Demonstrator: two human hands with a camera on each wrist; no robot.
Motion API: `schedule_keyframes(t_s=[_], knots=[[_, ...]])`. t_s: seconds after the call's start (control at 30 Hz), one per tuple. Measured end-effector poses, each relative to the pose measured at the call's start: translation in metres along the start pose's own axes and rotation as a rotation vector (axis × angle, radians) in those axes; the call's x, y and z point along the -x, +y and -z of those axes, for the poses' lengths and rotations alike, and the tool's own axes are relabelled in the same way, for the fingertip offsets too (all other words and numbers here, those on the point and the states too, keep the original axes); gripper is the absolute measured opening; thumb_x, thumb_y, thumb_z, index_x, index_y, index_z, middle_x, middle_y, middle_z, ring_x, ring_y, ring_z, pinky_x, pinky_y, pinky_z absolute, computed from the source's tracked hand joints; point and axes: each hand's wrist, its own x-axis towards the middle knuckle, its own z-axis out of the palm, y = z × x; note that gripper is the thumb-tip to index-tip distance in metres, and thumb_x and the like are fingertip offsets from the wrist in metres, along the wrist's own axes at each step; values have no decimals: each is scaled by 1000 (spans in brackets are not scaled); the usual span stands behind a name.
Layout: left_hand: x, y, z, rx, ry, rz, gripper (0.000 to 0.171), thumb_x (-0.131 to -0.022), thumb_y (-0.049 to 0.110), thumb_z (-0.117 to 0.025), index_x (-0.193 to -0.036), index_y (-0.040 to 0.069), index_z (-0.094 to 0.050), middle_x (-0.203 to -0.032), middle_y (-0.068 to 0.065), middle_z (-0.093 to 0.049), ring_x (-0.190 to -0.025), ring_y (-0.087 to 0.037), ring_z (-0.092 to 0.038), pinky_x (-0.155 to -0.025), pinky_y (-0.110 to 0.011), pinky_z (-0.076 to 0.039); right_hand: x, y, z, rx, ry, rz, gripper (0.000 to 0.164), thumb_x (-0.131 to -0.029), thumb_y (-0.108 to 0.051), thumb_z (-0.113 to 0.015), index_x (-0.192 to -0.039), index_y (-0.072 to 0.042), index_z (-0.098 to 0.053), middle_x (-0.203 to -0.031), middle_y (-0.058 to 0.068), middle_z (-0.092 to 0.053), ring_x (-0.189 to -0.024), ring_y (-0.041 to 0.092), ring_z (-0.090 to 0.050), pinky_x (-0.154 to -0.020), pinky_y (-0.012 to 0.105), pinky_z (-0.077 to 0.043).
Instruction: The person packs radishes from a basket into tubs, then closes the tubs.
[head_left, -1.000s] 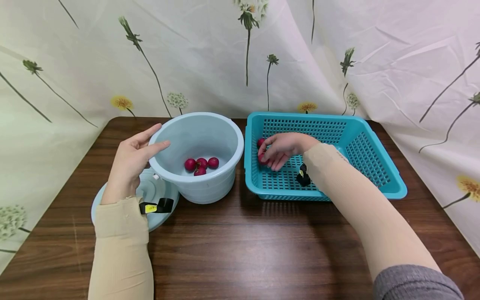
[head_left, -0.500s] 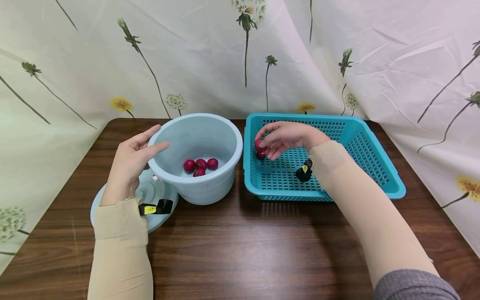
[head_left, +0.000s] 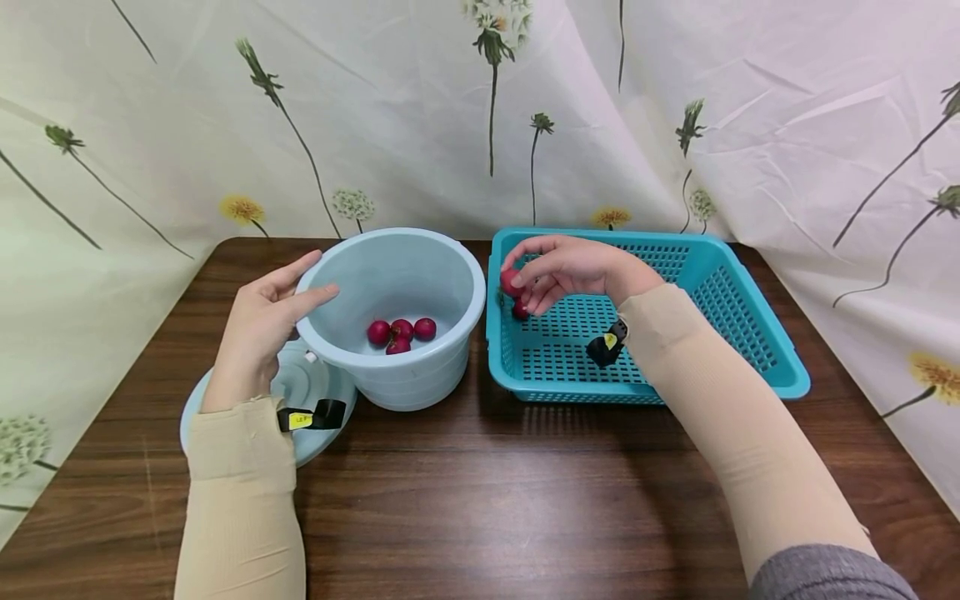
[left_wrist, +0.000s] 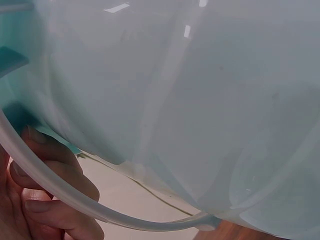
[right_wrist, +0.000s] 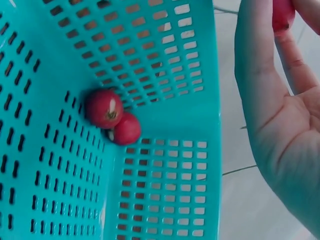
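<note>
Brown surface of the tabletop point(head_left: 480, 500) extends from both containers to the near edge. Basket point(head_left: 577, 393), turquoise, occupies the far right; a narrow gap parts it from the pale blue bucket point(head_left: 412, 383). Lid point(head_left: 318, 387) lies toward the left edge. Left hand point(head_left: 258, 321) grips the bucket's rim, thumb inside, fingers outside. Right hand point(head_left: 566, 271) pinches a radish point(head_left: 512, 282) above the basket's left edge. Four radishes point(head_left: 401, 330) lie inside the bucket.

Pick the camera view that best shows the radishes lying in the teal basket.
The right wrist view: two radishes sit in the teal basket, no hand covering them. The head view shows only one, partly behind the right hand; the left wrist view shows neither.
</note>
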Motion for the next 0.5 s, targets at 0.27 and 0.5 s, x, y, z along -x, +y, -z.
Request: schedule_keyframes(t_s=[0.27, 0.5], knots=[[0, -1, 1, -10, 0, 2, 69, -83, 31, -81, -145, 19, -52, -92, 22, -70, -72, -2, -69, -58, -19, -55, 6, -9, -8, -39, 4, 52, 23, -97, -10, -58, -120, -9, -57, -110, 22, -63, -69, 24, -70, -76, 42, -61], [0, 0, 0, -3, -3, 0, 70, -83, 30, -81, -145, 18, -52, -90, 23, -70, -72, -2, -70, -58, -19, -55, 11, -18, -11, -92, 13, 121, 21, -97, -8, -56, -118, -9, -58, -91, 14, -68, -65, 23, -69, -71, 39, -62]])
